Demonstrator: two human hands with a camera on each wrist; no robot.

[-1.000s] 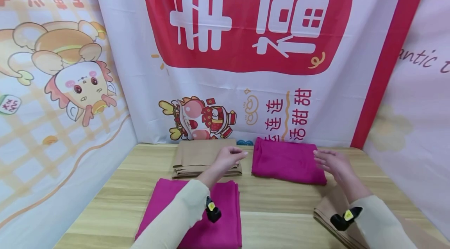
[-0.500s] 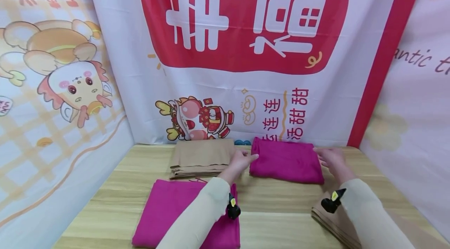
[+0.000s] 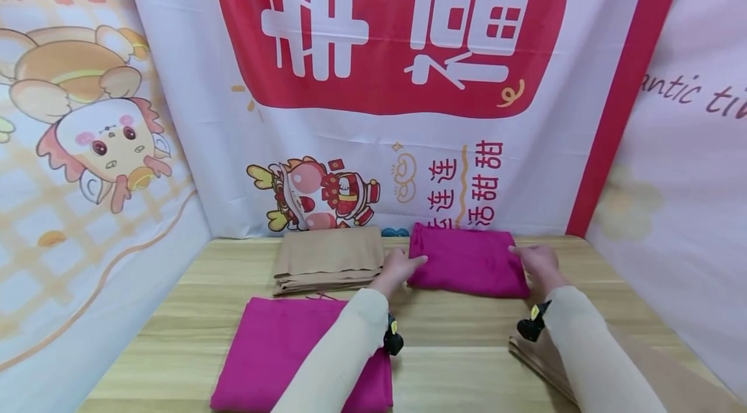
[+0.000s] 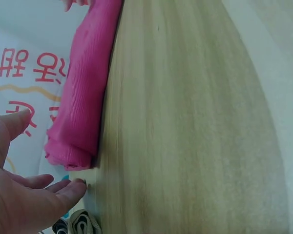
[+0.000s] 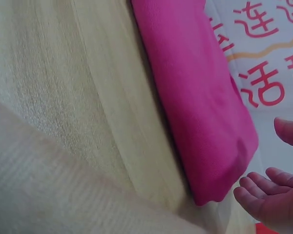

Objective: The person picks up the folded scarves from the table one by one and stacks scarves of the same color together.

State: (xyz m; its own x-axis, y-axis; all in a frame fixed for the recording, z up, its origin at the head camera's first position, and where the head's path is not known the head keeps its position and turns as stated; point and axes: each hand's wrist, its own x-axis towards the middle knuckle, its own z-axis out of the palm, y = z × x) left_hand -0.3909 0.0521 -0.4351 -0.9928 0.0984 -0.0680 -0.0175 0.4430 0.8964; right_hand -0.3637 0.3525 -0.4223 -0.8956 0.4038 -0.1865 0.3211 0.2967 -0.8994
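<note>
A folded magenta cloth (image 3: 461, 264) lies at the back of the wooden table, against the hanging backdrop. My left hand (image 3: 401, 270) is at its left end, thumb spread from the fingers. In the left wrist view, the cloth's ribbed, rolled end (image 4: 75, 141) lies just beyond my left fingertips (image 4: 75, 190). At the opposite end is my right hand (image 3: 538, 264); the right wrist view shows its thumb and fingers apart, fingertips close beside the cloth (image 5: 200, 112). Whether either hand touches the cloth I cannot tell. Neither holds anything visible.
A folded brown cloth stack (image 3: 329, 251) sits at the back left. Under my left sleeve lies a larger folded magenta cloth (image 3: 274, 342). Another brown cloth (image 3: 671, 374) is at the front right, partly covered by my right sleeve. Printed fabric (image 3: 391, 128) hangs behind the table.
My left hand has moved right, from above the brown stack to the magenta cloth's left end. My right hand has come closer to its right end. The head view has shifted slightly.
</note>
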